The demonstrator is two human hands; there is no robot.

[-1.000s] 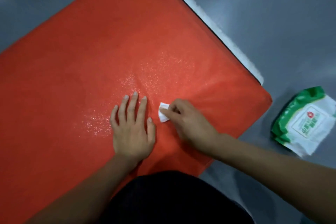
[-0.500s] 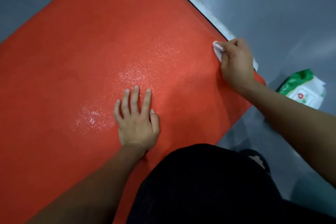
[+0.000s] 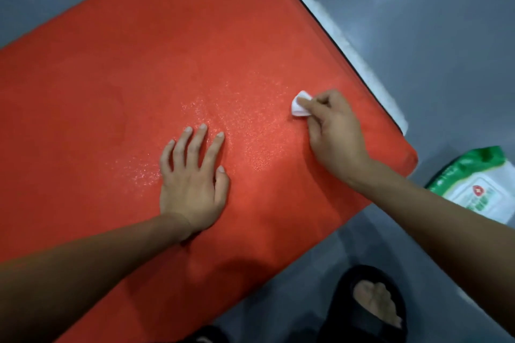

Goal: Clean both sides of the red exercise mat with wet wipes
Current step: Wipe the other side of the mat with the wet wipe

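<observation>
Red mat long axis runs left; right hand pinches wipe (left hand flat).

Grey floor bears red mat, wipes pack.

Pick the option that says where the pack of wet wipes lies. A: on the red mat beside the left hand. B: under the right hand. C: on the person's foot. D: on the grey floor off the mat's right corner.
D: the green and white pack of wet wipes lies on the grey floor, clear of the red mat.
</observation>
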